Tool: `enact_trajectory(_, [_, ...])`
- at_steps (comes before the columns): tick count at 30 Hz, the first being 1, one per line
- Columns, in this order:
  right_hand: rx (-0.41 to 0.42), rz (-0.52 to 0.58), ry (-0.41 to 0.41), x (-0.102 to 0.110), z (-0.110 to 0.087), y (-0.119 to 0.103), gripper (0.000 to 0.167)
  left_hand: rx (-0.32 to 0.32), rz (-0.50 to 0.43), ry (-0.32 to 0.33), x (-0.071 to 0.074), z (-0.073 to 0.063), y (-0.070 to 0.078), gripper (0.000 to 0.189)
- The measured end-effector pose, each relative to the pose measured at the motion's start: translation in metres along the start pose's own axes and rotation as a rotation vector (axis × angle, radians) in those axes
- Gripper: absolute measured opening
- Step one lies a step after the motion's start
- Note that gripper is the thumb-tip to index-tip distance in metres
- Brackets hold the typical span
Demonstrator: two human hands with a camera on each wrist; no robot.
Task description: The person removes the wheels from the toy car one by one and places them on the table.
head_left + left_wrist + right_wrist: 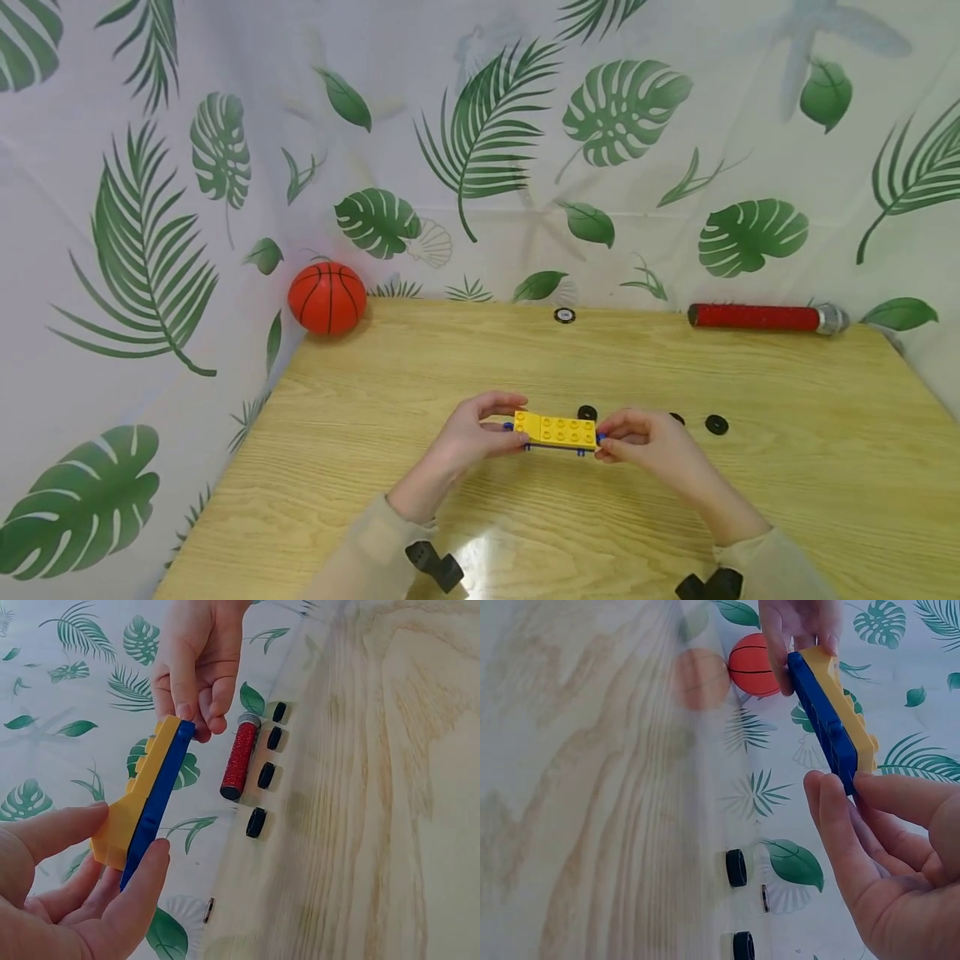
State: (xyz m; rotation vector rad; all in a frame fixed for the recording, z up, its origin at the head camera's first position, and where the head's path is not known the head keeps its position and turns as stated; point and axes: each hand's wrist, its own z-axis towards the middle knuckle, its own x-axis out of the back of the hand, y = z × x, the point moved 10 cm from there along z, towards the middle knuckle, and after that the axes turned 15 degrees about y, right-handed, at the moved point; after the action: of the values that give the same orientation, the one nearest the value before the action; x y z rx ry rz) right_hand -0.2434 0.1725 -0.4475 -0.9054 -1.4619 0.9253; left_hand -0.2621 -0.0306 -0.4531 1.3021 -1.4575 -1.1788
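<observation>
A toy car body (558, 431), a studded yellow brick top (124, 817) on a flat blue base (159, 799), is held level over the table between both hands. My left hand (470, 433) grips its left end, where the yellow part slopes, with thumb and fingers on opposite sides. At the other end, my right hand (648, 437) pinches the tip of the blue base between thumb and fingertips. Small blue pegs stick out along the base's side. Just beyond the hands lie several black toy wheels (266, 775) in a row, one partly hidden behind my right hand in the head view.
An orange basketball (327, 298) sits at the table's back left corner. Along the back edge are a black-and-white poker chip (565, 316) and a red microphone (757, 317). A leaf-patterned cloth (637, 192) hangs behind and to the left of the wooden table (360, 375).
</observation>
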Motion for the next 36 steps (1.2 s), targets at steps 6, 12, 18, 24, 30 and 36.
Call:
enact_trajectory(6, [0.016, -0.025, -0.011, -0.001, -0.002, 0.005, 0.022, -0.047, 0.141, -0.001, 0.0, 0.0, -0.003, 0.045])
enact_trajectory(12, [0.042, -0.107, -0.003, -0.005, -0.001, 0.012, 0.017, -0.111, 0.284, 0.007, 0.0, 0.006, -0.007, 0.041])
enact_trajectory(18, [0.048, -0.184, 0.018, -0.009, 0.003, 0.021, 0.011, -0.149, 0.409, 0.009, -0.001, 0.009, -0.015, 0.039])
enact_trajectory(24, [0.121, -0.26, 0.007, -0.013, 0.007, 0.027, 0.008, -0.19, 0.511, 0.004, -0.005, 0.013, -0.021, 0.037])
enact_trajectory(30, [0.143, -0.227, -0.032, -0.019, 0.007, 0.032, 0.008, -0.204, 0.548, -0.014, -0.009, 0.014, -0.025, 0.036])
enact_trajectory(36, [0.13, -0.268, -0.047, -0.017, 0.008, 0.031, 0.007, -0.197, 0.588, -0.024, -0.012, 0.014, -0.024, 0.033])
